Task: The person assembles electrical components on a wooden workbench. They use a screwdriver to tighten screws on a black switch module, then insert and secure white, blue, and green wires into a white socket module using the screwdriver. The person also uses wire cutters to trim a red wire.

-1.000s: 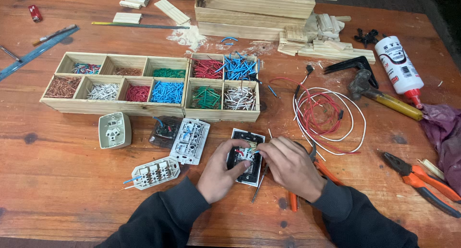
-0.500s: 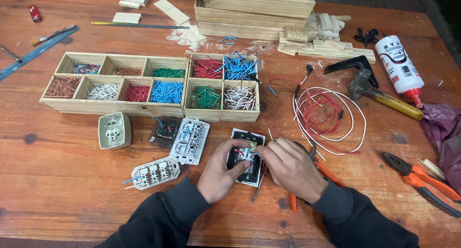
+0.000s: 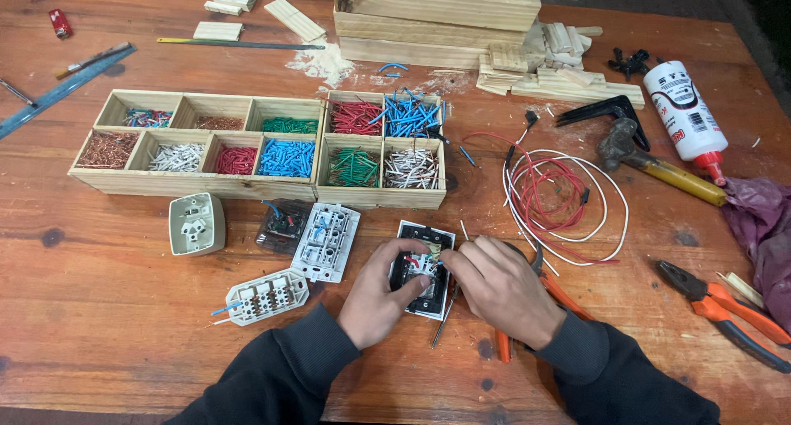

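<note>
Both hands, left [image 3: 377,303] and right [image 3: 504,290], grip a black switch module [image 3: 423,268] on the table [image 3: 99,310], below the wire tray [image 3: 247,183].

Wooden table [image 3: 99,326]: compartment tray [image 3: 255,190], wire coil [image 3: 564,194], pliers [image 3: 725,310], hammer [image 3: 651,157], glue bottle [image 3: 684,116].

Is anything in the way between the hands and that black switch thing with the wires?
Nothing visible is. The left hand and right hand already touch the black square switch module lying back-up on the wooden table.
</note>
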